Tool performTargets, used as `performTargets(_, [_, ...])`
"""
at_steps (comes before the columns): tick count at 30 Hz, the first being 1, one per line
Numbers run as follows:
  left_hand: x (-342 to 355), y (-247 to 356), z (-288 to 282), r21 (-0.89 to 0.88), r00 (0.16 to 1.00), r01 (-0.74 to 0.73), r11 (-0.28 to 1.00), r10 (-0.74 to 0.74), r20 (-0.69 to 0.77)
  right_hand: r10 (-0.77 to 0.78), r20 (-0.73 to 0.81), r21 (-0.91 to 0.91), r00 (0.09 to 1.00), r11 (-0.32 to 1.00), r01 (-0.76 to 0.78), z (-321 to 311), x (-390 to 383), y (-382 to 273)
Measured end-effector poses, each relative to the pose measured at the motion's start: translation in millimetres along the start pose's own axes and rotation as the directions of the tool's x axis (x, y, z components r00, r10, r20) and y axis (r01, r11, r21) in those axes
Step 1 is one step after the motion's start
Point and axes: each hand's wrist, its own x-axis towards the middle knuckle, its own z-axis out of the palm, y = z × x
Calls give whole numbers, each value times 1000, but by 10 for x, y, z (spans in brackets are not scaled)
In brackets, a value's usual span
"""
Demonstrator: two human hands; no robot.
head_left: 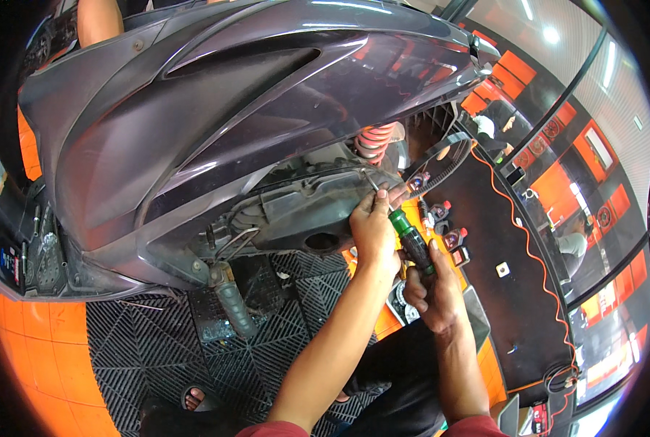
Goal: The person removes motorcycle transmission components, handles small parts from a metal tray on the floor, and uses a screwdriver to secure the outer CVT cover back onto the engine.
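Observation:
My right hand (435, 290) is wrapped round the black end of a screwdriver (406, 231) with a green and black handle. Ahead of it, my left hand (372, 227) pinches the same screwdriver around its metal shaft. The shaft points up and left to the rear edge of a dark plastic housing (296, 215) under a scooter's grey body panel (266, 124). Whether the tip sits in a screw is too small to tell. Just above the tip is a red coil spring (374, 142). A round dark hole (322, 242) opens in the housing beside my left wrist.
A footrest (233, 302) juts down from the scooter over black ribbed mats (143, 349). To the right, bottles (441, 210) stand by a dark bench (514, 313) with an orange cable (526, 244). Another person's arm (99, 22) shows beyond the scooter, top left.

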Motion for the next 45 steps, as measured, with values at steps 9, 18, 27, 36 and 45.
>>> performTargets(9, [-18, 3, 40, -7, 1000, -2, 1000, 2, 0, -686, 234, -935, 689, 36, 353, -70, 49, 75])
performTargets(18, [0, 45, 34, 66, 1000, 4, 998, -4, -1, -636, 158, -909, 755, 205, 363, 62, -13, -87])
performTargets(27, [6, -42, 11, -2, 999, 15, 1000, -15, 33, 97, 122, 300, 988, 945, -129, -1, -5, 79])
performTargets(36, [35, 60, -20, -8, 999, 10, 1000, -9, 35, -613, 402, -912, 680, -333, 239, 133, 4, -53])
performTargets(45, [31, 33, 18, 35, 997, 4, 999, -6, 72, -38, -23, -252, 999, 967, 31, 28, 93, -69])
